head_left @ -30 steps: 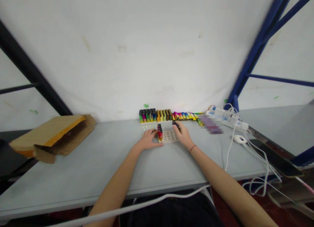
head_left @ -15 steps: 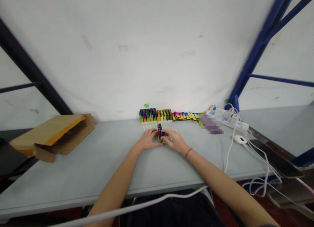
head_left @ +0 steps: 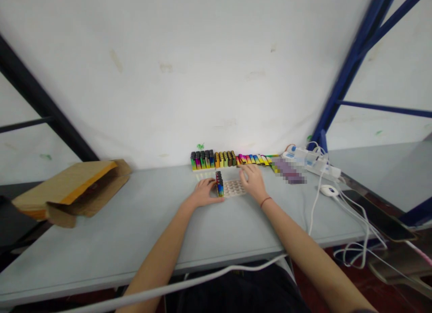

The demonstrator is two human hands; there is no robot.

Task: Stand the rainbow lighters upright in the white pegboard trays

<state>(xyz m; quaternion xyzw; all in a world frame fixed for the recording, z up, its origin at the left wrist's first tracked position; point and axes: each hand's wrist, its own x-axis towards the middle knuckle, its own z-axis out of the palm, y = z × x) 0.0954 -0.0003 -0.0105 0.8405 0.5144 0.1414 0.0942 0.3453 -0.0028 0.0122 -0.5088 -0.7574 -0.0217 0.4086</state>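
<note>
A white tray (head_left: 235, 188) with rows of round holes lies on the table before me. Colourful lighters (head_left: 220, 186) with dark tops stand upright in its left end. My left hand (head_left: 204, 193) curls round that end, with the thumb along the near side and the fingers by the lighters. Above the tray's right end is my right hand (head_left: 253, 181), its fingers stretched toward a row of loose lighters (head_left: 253, 159) lying at the back. I see nothing between its fingers.
Against the wall stand a filled tray of dark-topped lighters (head_left: 203, 160) and another of yellowish ones (head_left: 225, 159). An open cardboard box (head_left: 67, 187) is at left. On the right are a power strip (head_left: 312, 162), white cables, a white mouse (head_left: 328, 191) and a black phone (head_left: 378, 214).
My right hand has left the lighters in the tray's left end and moved right and back, uncovering the tray's holes. My left hand stays in place.
</note>
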